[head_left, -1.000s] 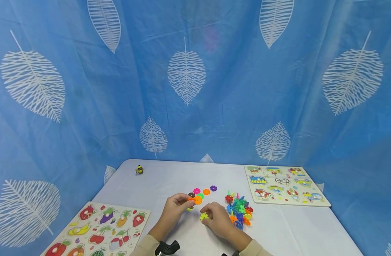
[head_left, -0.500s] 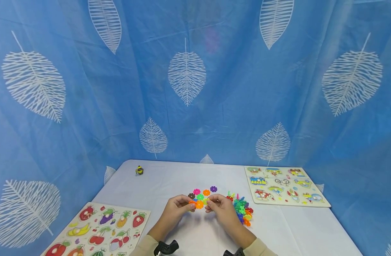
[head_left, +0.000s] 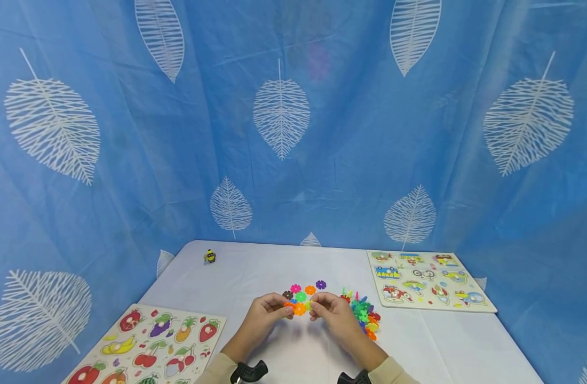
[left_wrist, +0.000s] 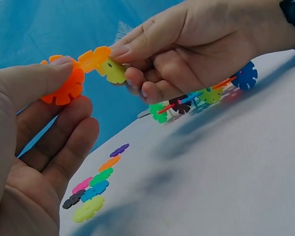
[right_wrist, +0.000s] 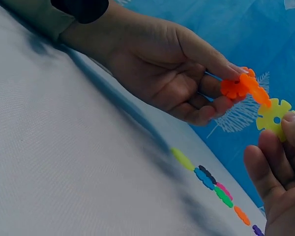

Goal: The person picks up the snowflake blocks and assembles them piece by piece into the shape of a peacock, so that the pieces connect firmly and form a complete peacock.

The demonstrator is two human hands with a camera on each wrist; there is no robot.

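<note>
My left hand (head_left: 263,321) pinches an orange flower-shaped plastic disc (left_wrist: 64,89) between thumb and fingers. Joined to that disc is a second, lighter orange disc (left_wrist: 94,59). From the other side, my right hand (head_left: 340,324) pinches a yellow flower-shaped disc (right_wrist: 274,119) by its edge. The yellow disc's rim meets the second orange disc; how deep the slots fit is hard to see. Both hands are raised over the table. Loose discs lie flat beneath and beyond them, among them a green disc (head_left: 300,296), a pink disc (head_left: 295,288) and a purple disc (head_left: 320,285).
A cluster of joined colourful discs (head_left: 363,312) stands just right of my right hand. The fruit puzzle board (head_left: 151,341) lies at the front left, and the vehicle puzzle board (head_left: 420,285) at the back right. A small yellow figure (head_left: 209,256) stands at the back left.
My right hand has moved up and left, bringing the yellow disc against the orange pair. My left hand has lowered slightly. Over the last half second the hands have hardly moved.
</note>
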